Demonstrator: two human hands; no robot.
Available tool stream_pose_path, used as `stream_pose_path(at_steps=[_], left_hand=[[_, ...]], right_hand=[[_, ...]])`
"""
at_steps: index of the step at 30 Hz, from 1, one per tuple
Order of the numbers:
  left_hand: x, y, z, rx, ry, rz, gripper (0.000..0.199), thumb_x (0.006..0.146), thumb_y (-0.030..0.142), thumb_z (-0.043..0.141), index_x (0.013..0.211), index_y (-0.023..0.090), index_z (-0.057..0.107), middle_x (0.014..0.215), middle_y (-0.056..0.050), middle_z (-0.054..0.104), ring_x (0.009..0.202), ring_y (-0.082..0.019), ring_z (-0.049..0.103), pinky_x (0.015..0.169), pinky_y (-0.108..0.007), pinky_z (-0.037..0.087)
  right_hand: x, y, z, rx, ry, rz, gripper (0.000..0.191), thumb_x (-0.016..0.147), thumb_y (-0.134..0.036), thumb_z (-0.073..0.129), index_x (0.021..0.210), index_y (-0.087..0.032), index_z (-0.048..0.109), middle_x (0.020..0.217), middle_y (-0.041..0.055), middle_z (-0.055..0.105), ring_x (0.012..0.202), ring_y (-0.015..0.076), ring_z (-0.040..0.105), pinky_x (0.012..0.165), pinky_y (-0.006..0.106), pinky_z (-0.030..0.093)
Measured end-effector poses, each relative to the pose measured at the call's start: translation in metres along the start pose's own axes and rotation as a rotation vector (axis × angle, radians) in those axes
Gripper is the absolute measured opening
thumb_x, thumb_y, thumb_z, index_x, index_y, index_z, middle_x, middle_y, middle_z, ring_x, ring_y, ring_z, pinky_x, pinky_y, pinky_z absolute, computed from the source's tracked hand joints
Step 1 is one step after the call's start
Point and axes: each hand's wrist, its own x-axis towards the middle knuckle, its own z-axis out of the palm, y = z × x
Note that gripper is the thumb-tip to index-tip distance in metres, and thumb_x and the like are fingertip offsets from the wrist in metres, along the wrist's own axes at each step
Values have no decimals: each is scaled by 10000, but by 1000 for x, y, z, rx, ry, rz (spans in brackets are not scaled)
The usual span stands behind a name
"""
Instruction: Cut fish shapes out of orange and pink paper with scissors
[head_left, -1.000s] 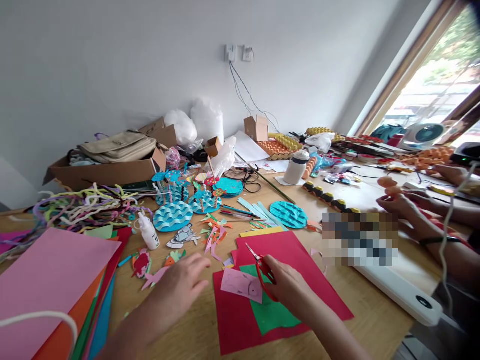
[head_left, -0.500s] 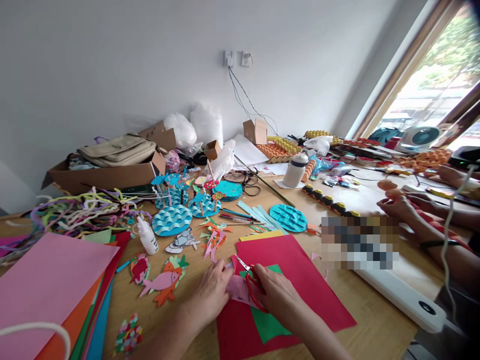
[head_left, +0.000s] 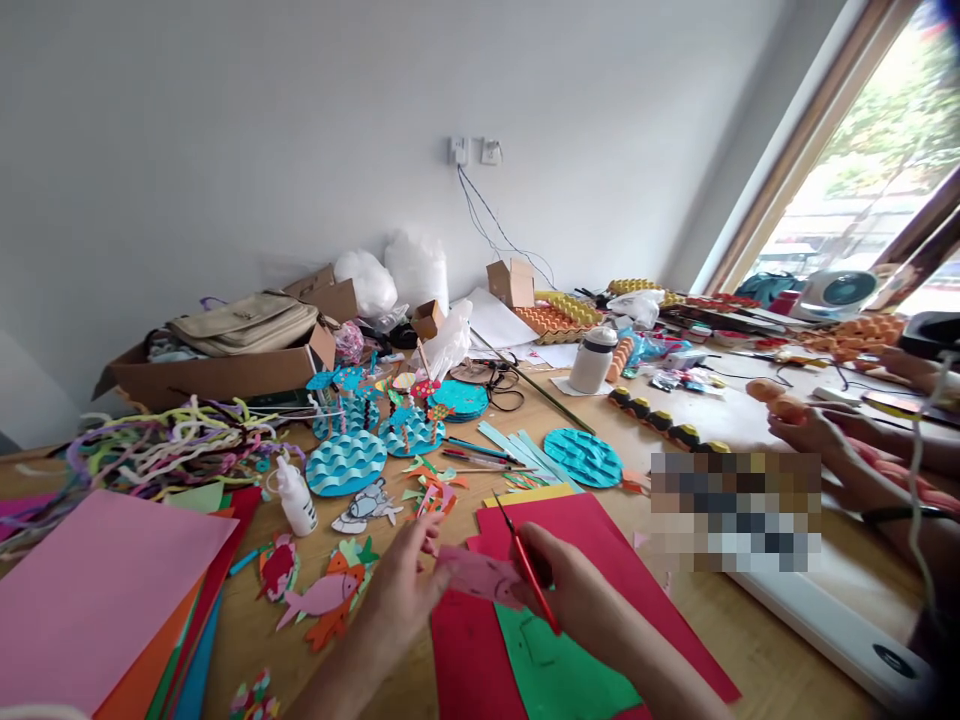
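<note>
My left hand has its thumb and fingers at the left end of a strip of pink paper. Dark drawn lines show on the strip's right part. My right hand grips red-handled scissors, their blades pointing up and away from me, looking closed. The strip's right end meets the fingers of that hand. Below both hands lie a green sheet with a dark drawn outline and a larger red sheet. Pink, orange and red paper fish lie left of my left hand.
A white glue bottle stands near stacked coloured sheets. Wavy blue discs, pens and pipe cleaners lie farther back. A white power strip is at right, near another person's hands.
My right hand has turned the scissors, which looked open before and now look closed, away from the paper's cutting edge. The pink strip has risen and stretches between both hands. The view has tilted up slightly.
</note>
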Motion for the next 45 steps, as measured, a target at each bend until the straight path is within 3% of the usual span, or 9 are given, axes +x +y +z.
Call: stream_pose_path(at_steps=[4,5,7,11,15,23,29,40,45], left_hand=[[-10,3,-19,-296,95,-55,592,883,553,154,1191,156,469,1082,-141,622,1011,-228,618,816,-350,509],[-12,3,-20,-479,118,-67,576,863,596,240,1124,169,525,1036,-125,646,981,-227,631,792,-342,516],[-15,0,-16,-622,147,-70,527,784,636,439,989,182,611,950,-99,684,888,-223,658,721,-319,526],[-11,-13,-2,-586,241,-88,453,605,537,713,873,174,675,778,-70,729,732,-236,673,650,-329,532],[-7,-30,2,-539,340,-88,357,590,478,728,782,180,685,732,-58,748,738,-260,685,714,-359,540],[-16,-59,10,-367,459,-132,334,635,492,662,759,182,675,702,-70,751,777,-290,699,738,-369,550],[-29,-58,12,-176,479,-160,72,664,372,669,679,315,711,740,-22,766,880,-314,690,822,-378,539],[-25,-56,3,-60,481,-79,97,701,394,650,701,366,742,635,-24,722,825,-278,695,751,-307,556],[-24,-60,5,-78,535,-71,132,656,409,685,556,326,706,487,-24,655,684,-279,691,684,-327,563]], right_hand=[[18,-21,-2,576,-20,10,208,589,-218,644,711,-193,478,632,-51,464,576,120,423,518,215,324],[23,-26,2,625,-26,3,216,590,-236,648,708,-194,473,621,-54,457,567,117,422,516,214,323],[31,-32,14,675,-49,-12,227,596,-266,649,720,-198,471,618,-54,465,556,116,432,520,216,339],[40,-38,45,719,-133,-47,264,569,-286,653,726,-208,456,646,-38,513,576,137,495,560,246,411],[39,-35,66,707,-150,-74,249,579,-298,625,739,-209,457,680,-23,524,623,156,522,581,257,432],[35,-19,76,533,-67,-95,180,588,-204,571,702,-207,431,608,-60,434,550,108,387,502,200,331],[36,-11,81,323,64,-125,146,609,-143,519,663,-212,403,552,-61,417,528,111,307,482,214,234],[39,2,89,230,177,-184,126,651,-151,499,663,-216,392,578,-24,487,530,129,384,493,222,289],[39,-1,82,253,206,-204,51,692,-200,501,715,-208,456,593,-11,495,541,144,419,487,224,324]])
